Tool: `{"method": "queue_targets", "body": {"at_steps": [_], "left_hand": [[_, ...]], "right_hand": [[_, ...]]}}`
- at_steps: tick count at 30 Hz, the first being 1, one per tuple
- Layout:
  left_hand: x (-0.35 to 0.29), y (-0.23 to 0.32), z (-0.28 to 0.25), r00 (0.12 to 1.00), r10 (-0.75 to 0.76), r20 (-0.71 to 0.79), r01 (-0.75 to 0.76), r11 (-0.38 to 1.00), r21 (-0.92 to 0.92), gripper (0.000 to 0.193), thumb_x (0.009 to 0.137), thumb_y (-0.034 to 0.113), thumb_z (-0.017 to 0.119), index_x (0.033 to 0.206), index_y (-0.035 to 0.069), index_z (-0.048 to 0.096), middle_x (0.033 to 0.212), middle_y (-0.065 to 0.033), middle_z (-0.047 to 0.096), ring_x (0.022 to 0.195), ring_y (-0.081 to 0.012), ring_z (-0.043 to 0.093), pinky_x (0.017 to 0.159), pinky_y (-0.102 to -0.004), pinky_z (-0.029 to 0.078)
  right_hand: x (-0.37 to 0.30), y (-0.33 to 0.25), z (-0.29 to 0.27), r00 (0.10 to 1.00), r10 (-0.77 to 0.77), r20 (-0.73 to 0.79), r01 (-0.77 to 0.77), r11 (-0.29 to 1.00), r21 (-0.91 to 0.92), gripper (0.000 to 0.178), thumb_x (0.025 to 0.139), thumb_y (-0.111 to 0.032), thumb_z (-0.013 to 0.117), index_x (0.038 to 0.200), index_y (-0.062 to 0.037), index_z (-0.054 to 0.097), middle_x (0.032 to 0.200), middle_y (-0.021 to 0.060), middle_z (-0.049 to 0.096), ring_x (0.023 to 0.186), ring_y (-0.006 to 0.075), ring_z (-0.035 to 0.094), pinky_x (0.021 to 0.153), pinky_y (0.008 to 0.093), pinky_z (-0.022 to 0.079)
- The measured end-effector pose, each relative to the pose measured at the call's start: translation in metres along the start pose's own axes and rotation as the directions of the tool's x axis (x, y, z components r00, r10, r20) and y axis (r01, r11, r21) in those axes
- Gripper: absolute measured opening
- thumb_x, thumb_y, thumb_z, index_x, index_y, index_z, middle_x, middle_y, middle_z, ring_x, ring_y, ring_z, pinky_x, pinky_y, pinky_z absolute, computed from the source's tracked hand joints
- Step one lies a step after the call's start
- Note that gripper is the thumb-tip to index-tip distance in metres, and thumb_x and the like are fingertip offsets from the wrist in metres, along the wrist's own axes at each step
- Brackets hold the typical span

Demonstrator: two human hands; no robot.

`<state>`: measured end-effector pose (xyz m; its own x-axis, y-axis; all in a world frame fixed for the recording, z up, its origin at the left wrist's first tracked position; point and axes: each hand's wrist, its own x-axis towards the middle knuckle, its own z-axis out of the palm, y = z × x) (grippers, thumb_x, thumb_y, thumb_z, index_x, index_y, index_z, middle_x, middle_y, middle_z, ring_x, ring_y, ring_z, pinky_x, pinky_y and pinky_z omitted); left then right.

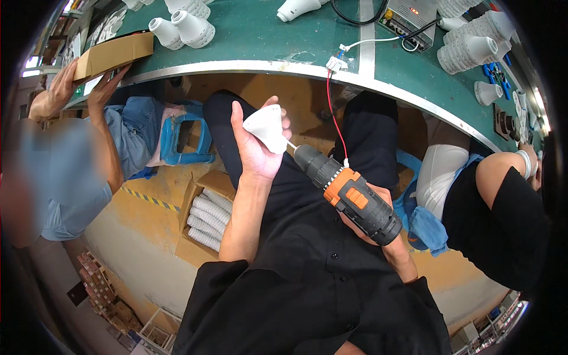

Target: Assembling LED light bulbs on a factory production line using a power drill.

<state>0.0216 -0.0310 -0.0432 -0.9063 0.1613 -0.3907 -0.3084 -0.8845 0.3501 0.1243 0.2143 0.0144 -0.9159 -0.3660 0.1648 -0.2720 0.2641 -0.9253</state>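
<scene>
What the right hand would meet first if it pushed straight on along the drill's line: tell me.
With the drill and its bit leading, the right hand would likely first meet the white flared part in the left hand. The bit ends near the part's edge; depth leaves contact unclear.

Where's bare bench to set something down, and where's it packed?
Biggest: green benchtop between the left white cups and the lying one. Smaller: below the metal electrical box, left of the right-hand cup stacks. Crowded: the right end, blue-handled tools beside those stacks; and before the bench, where the drill is held.
</scene>
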Motion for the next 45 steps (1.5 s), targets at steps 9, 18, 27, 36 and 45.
{"method": "queue_targets", "body": {"at_steps": [9, 18, 27, 36, 45], "left_hand": [[0.000, -0.007, 0.004, 0.994, 0.107, -0.021, -0.105, 0.992, 0.073, 0.080, 0.095, 0.070, 0.040, 0.125, -0.002, 0.057, 0.088, -0.0111, 0.063, 0.074, -0.0218, 0.057, 0.062, -0.0324, 0.046], [-0.001, -0.019, 0.014, 0.963, 0.252, -0.098, -0.226, 0.948, 0.223, 0.069, 0.097, 0.062, 0.039, 0.115, 0.000, 0.063, 0.083, -0.0111, 0.063, 0.066, -0.0213, 0.058, 0.058, -0.0326, 0.046], [-0.005, -0.026, 0.015, 0.923, 0.381, -0.054, -0.343, 0.880, 0.329, 0.065, 0.100, 0.059, 0.039, 0.114, 0.001, 0.064, 0.082, -0.0091, 0.064, 0.067, -0.0195, 0.060, 0.059, -0.0319, 0.048], [-0.006, -0.026, 0.017, 0.902, 0.431, -0.013, -0.390, 0.827, 0.405, 0.062, 0.101, 0.057, 0.038, 0.112, 0.002, 0.063, 0.081, -0.0084, 0.063, 0.066, -0.0190, 0.060, 0.059, -0.0318, 0.048], [-0.003, -0.030, 0.021, 0.871, 0.487, -0.064, -0.427, 0.815, 0.393, 0.058, 0.105, 0.051, 0.032, 0.107, 0.003, 0.063, 0.073, -0.0073, 0.062, 0.057, -0.0172, 0.057, 0.052, -0.0318, 0.046]], "right_hand": [[-0.001, 0.004, 0.005, 0.999, 0.031, -0.029, -0.031, 1.000, -0.002, 0.029, 0.066, -0.005, 0.079, 0.090, 0.0024, 0.064, 0.082, 0.0122, 0.064, 0.070, 0.0293, 0.065, 0.064, 0.0329, 0.052], [0.001, 0.004, 0.006, 0.998, 0.070, -0.007, -0.070, 0.997, -0.013, 0.023, 0.069, -0.006, 0.073, 0.084, 0.0031, 0.060, 0.075, 0.0115, 0.058, 0.065, 0.0282, 0.061, 0.060, 0.0345, 0.048], [0.000, 0.004, 0.005, 0.997, 0.081, -0.001, -0.081, 0.997, -0.010, 0.025, 0.066, -0.006, 0.074, 0.084, 0.0024, 0.059, 0.075, 0.0115, 0.057, 0.065, 0.0287, 0.060, 0.060, 0.0349, 0.048], [0.000, 0.004, 0.002, 0.996, 0.070, 0.051, -0.068, 0.997, -0.039, 0.026, 0.068, -0.003, 0.076, 0.090, 0.0011, 0.063, 0.083, 0.0128, 0.063, 0.074, 0.0314, 0.066, 0.068, 0.0361, 0.053], [0.000, 0.001, 0.001, 0.989, 0.098, 0.113, -0.089, 0.993, -0.079, 0.026, 0.072, 0.001, 0.078, 0.096, -0.0010, 0.067, 0.091, 0.0131, 0.069, 0.082, 0.0318, 0.071, 0.075, 0.0367, 0.057]]}}
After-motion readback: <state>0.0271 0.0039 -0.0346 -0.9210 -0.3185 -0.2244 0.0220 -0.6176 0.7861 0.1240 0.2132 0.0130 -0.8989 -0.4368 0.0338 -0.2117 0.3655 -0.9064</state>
